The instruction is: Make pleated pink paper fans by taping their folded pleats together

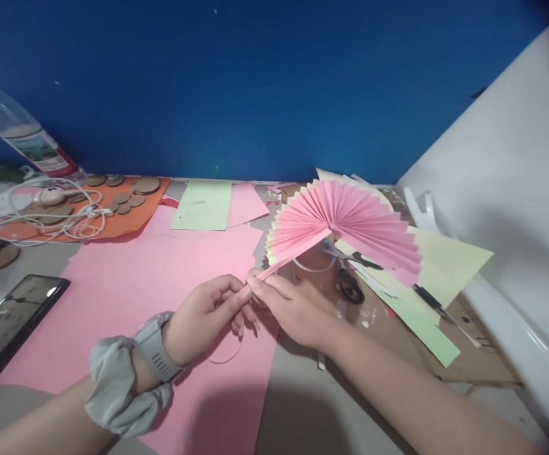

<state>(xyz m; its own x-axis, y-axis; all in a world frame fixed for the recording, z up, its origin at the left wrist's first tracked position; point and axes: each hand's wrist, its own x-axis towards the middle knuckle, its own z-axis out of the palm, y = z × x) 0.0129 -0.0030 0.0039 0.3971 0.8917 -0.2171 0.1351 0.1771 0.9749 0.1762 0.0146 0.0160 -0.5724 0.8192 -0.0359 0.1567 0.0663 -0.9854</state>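
Observation:
A pink pleated paper fan [350, 208] with pale yellow edging is spread out above my hands. My right hand [298, 311] is closed on a narrow pink strip that runs from the fan's lower left edge down to my fingers. With thumb and fingers pinched together, my left hand [205, 319] meets the right at the strip's lower end. The fingers hide that tip. A thin pale string [224, 361] curves below my left hand over a large pink sheet [160, 265]. My left wrist carries a grey watch [158, 347] and a scrunchie [116, 385].
Scissors [350, 285] lie behind the fan, near a black pen [431, 298] and a green strip [426, 335] on cardboard. At left are a phone [16, 328], white cables [85, 218], an orange sheet [136, 205] and a bottle [32, 139]. A blue wall [236, 82] stands behind.

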